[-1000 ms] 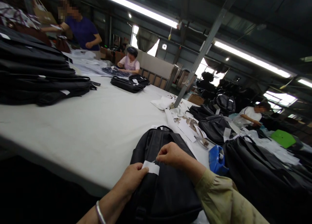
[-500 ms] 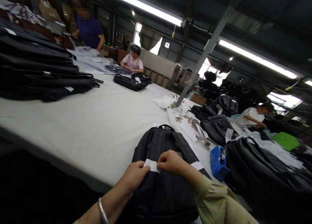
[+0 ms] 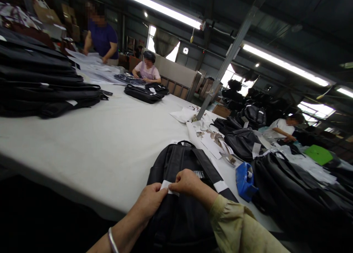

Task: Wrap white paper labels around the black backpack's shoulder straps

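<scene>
A black backpack (image 3: 176, 165) lies flat at the near edge of the white table (image 3: 104, 143), straps up. My left hand (image 3: 150, 199) and my right hand (image 3: 186, 182) meet over its lower part, both pinching a small white paper tag (image 3: 166, 186) against the fabric. A white label (image 3: 220, 186) shows on the strap just right of my right hand. My left wrist wears a silver bangle (image 3: 112, 240); my right arm is in an olive sleeve.
A blue tape dispenser (image 3: 244, 179) sits right of the backpack, with more black bags (image 3: 289, 187) beyond. Paper strips (image 3: 212, 141) litter the middle. A tall stack of black bags (image 3: 41, 80) stands at far left. Three other people work at the far and right sides.
My hands have closed in on each other, so less of the white tag shows between them. The view has shifted slightly. The person in purple has turned to the papers.
</scene>
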A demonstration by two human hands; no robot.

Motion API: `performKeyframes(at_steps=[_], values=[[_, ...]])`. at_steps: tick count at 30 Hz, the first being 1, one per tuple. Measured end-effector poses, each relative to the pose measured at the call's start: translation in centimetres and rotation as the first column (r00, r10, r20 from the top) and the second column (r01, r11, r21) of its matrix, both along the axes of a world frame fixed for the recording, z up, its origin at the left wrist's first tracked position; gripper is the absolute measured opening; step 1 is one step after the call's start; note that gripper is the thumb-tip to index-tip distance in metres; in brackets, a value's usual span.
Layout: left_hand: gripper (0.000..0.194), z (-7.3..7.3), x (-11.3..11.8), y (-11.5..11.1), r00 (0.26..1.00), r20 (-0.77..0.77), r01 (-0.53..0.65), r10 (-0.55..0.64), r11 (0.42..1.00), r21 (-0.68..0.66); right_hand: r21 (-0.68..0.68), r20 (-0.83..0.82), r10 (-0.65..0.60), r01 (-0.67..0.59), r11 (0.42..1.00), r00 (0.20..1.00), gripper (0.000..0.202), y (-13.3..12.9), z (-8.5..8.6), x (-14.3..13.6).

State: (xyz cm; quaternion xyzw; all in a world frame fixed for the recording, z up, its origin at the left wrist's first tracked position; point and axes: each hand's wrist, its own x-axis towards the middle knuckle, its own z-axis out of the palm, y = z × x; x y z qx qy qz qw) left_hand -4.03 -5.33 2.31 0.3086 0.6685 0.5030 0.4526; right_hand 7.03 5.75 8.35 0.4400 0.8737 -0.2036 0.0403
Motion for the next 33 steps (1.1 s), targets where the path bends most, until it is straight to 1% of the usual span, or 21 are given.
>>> performKeyframes(at_steps=[5, 6, 8, 10, 11, 13, 15, 18, 20, 21, 23, 25, 26, 27, 28, 29, 30, 31, 32, 33], values=[[0.048, -0.4, -0.4, 0.2, 1.000, 0.001, 0.003, -0.003, 1.000, 0.024, -0.029, -0.058, 0.003, -0.005, 1.000, 0.998, 0.030, 0.3, 0.0, 0.2], [0.050, -0.5, -0.5, 0.3, 1.000, 0.023, 0.007, -0.008, 1.000, 0.029, -0.060, -0.081, -0.010, 0.005, 0.998, 0.997, 0.028, 0.3, 0.2, 0.4], [0.051, -0.5, -0.6, 0.4, 0.997, 0.080, 0.017, -0.019, 1.000, 0.024, -0.190, -0.135, -0.050, 0.024, 0.982, 0.990, 0.019, 0.6, 0.5, 0.9], [0.049, -0.6, -0.8, 0.5, 0.995, 0.098, 0.017, -0.018, 1.000, 0.010, -0.340, -0.199, -0.083, 0.011, 0.941, 0.977, 0.011, 0.8, 0.8, 1.6], [0.048, -0.6, -0.8, 0.6, 0.996, 0.086, 0.014, -0.014, 1.000, 0.001, -0.398, -0.231, -0.089, -0.011, 0.917, 0.969, 0.012, 1.0, 0.8, 1.9], [0.046, -0.5, -0.8, 0.7, 0.999, 0.041, 0.015, -0.015, 1.000, -0.012, -0.456, -0.280, -0.083, -0.057, 0.888, 0.956, 0.015, 1.2, 0.8, 2.5], [0.046, -0.4, -0.8, 0.8, 1.000, -0.010, 0.016, -0.016, 1.000, -0.021, -0.459, -0.302, -0.083, -0.068, 0.886, 0.950, 0.016, 1.2, 0.7, 2.8], [0.046, -0.3, -0.8, 0.9, 0.998, -0.068, 0.017, -0.018, 1.000, -0.024, -0.400, -0.282, -0.088, -0.033, 0.916, 0.955, 0.019, 0.8, 0.9, 2.9], [0.045, -0.3, -1.0, 0.9, 0.997, -0.074, 0.018, -0.020, 1.000, -0.022, -0.323, -0.260, -0.062, -0.026, 0.946, 0.964, 0.023, 0.2, 1.3, 2.9], [0.045, -0.4, -1.0, 0.9, 0.997, -0.070, 0.019, -0.021, 1.000, -0.019, -0.261, -0.256, -0.023, -0.046, 0.964, 0.966, 0.025, -0.1, 1.5, 3.0], [0.044, -0.4, -1.1, 0.8, 0.998, -0.057, 0.022, -0.023, 1.000, -0.020, -0.068, -0.259, 0.116, -0.138, 0.988, 0.959, 0.028, -0.8, 1.7, 3.4], [0.045, -0.4, -1.1, 0.8, 0.999, -0.044, 0.028, -0.028, 0.999, -0.022, 0.123, -0.247, 0.273, -0.249, 0.961, 0.930, 0.028, -1.2, 1.6, 3.9], [0.045, -0.4, -1.1, 0.8, 0.999, -0.037, 0.028, -0.029, 0.999, -0.024, 0.176, -0.246, 0.315, -0.278, 0.944, 0.916, 0.028, -1.3, 1.5, 4.2], [0.045, -0.3, -1.1, 0.8, 0.999, -0.028, 0.025, -0.026, 0.999, -0.023, 0.189, -0.262, 0.323, -0.280, 0.941, 0.909, 0.026, -1.3, 1.3, 4.4], [0.044, -0.2, -1.0, 0.8, 1.000, -0.016, 0.020, -0.020, 1.000, -0.021, 0.157, -0.292, 0.294, -0.258, 0.953, 0.910, 0.024, -1.2, 1.0, 4.5], [0.044, -0.2, -1.0, 0.8, 1.000, -0.003, 0.013, -0.013, 1.000, -0.015, 0.087, -0.330, 0.235, -0.219, 0.972, 0.914, 0.021, -1.1, 0.7, 4.6], [0.043, -0.2, -0.9, 0.8, 1.000, 0.008, 0.006, -0.006, 1.000, -0.011, -0.007, -0.366, 0.153, -0.167, 0.986, 0.918, 0.020, -0.8, 0.3, 4.7], [0.043, -0.2, -0.9, 0.8, 1.000, 0.022, 0.000, 0.000, 1.000, -0.006, -0.116, -0.393, 0.059, -0.113, 0.987, 0.918, 0.021, -0.6, 0.0, 4.7], [0.042, -0.3, -0.9, 0.8, 0.999, 0.035, -0.004, 0.004, 1.000, -0.001, -0.227, -0.405, -0.034, -0.064, 0.972, 0.914, 0.022, -0.4, -0.4, 4.7], [0.043, -0.3, -0.9, 0.7, 0.999, 0.045, -0.007, 0.007, 1.000, 0.003, -0.327, -0.410, -0.118, -0.025, 0.945, 0.904, 0.023, -0.1, -0.8, 4.6]])
